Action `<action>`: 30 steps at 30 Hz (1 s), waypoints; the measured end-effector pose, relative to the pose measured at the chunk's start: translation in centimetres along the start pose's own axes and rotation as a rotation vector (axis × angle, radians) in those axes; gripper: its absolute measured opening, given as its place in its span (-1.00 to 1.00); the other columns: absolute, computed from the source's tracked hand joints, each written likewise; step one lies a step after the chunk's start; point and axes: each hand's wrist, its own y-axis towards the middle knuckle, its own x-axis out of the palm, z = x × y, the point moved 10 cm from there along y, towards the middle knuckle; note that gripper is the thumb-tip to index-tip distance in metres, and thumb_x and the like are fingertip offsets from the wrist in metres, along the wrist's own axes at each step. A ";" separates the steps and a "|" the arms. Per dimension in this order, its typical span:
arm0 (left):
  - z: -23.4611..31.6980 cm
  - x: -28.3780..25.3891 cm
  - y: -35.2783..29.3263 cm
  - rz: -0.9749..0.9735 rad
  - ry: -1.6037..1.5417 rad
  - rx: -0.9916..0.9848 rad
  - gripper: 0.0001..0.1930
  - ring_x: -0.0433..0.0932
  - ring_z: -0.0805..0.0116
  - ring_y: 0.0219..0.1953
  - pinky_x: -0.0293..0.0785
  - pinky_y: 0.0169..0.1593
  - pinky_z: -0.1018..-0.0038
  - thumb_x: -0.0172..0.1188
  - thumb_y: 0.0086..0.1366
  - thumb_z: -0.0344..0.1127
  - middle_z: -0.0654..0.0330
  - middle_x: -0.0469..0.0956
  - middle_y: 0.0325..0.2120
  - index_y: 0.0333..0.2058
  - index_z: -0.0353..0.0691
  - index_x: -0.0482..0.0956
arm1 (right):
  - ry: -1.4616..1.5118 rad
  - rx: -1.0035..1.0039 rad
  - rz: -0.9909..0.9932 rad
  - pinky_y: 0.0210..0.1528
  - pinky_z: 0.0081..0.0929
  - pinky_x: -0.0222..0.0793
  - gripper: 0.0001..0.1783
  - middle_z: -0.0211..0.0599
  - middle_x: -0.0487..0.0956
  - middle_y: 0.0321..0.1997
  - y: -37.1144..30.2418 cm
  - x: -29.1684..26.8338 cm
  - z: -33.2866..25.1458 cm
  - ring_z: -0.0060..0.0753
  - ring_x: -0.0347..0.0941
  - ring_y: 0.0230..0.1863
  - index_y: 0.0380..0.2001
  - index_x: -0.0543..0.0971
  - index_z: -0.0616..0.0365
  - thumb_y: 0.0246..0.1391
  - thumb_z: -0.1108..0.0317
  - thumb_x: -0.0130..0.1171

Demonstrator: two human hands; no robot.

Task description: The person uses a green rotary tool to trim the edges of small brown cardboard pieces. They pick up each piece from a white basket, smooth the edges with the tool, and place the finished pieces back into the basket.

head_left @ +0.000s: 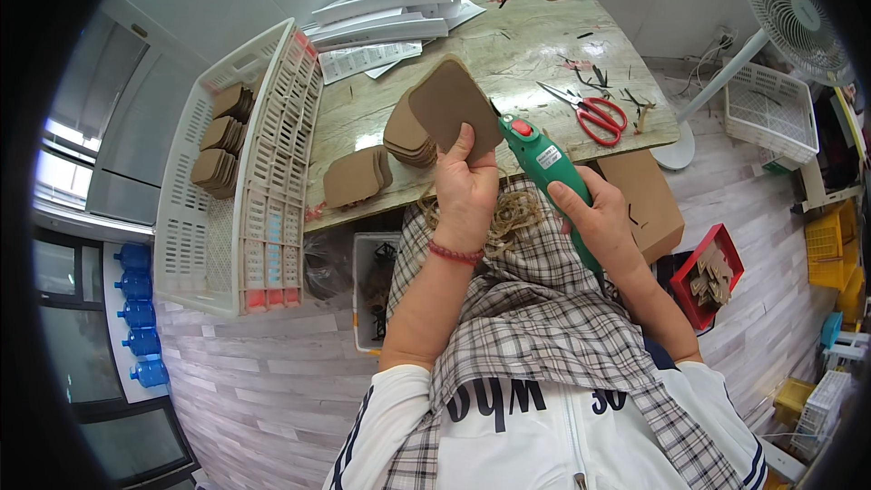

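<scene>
My left hand point(469, 186) grips a flat brown pad point(445, 107) with rounded corners, thumb on top of it. My right hand point(597, 222) is wrapped around a green handheld electric cutter point(549, 163) with a red button. The cutter's tip meets the pad's right edge; the blade itself is too small to make out. On the table's near edge lie two stacks of similar pads, a near stack point(352, 180) and another stack point(406, 140) partly behind the held pad. Thin brown trimmed strips point(515, 218) are heaped on my lap, below my hands.
Red-handled scissors point(599, 120) lie on the marbled table point(508, 45) among dark scraps. Papers point(386, 27) sit at the back. A white crate point(272, 172) with pad stacks stands left. At right are a cardboard box point(646, 200), a red tray point(726, 254) of brown pieces and a fan point(789, 9).
</scene>
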 end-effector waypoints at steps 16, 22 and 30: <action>0.1 -2.1 -2.8 -0.085 0.395 -0.033 -0.65 0.54 0.25 -0.01 0.52 0.08 0.33 0.14 0.22 -0.64 0.16 0.55 -0.07 -0.03 -0.21 0.46 | -0.019 0.039 -0.027 -0.56 -0.67 0.27 -0.62 -0.49 0.45 -0.55 0.7 -1.8 -0.6 -0.72 0.34 -0.62 -0.24 0.56 0.28 0.13 0.12 0.23; 4.5 -1.8 -2.2 -0.234 0.700 -0.028 -0.62 0.59 0.38 -0.11 0.55 0.00 0.45 0.17 0.15 -0.70 0.18 0.61 -0.13 -0.05 -0.28 0.53 | -0.086 0.092 -0.154 -0.56 -0.65 0.28 -0.64 -0.48 0.45 -0.53 -0.3 -2.8 0.9 -0.70 0.35 -0.62 -0.26 0.55 0.26 0.12 0.13 0.24; 5.8 -2.6 -3.3 -0.213 0.923 -0.263 -0.58 0.59 0.45 -0.15 0.52 -0.05 0.54 0.17 0.10 -0.73 0.20 0.61 -0.14 -0.03 -0.34 0.53 | -0.216 0.110 -0.255 -0.53 -0.65 0.32 -0.58 -0.44 0.48 -0.55 -1.8 -2.1 1.6 -0.70 0.36 -0.60 -0.15 0.55 0.25 0.09 0.11 0.27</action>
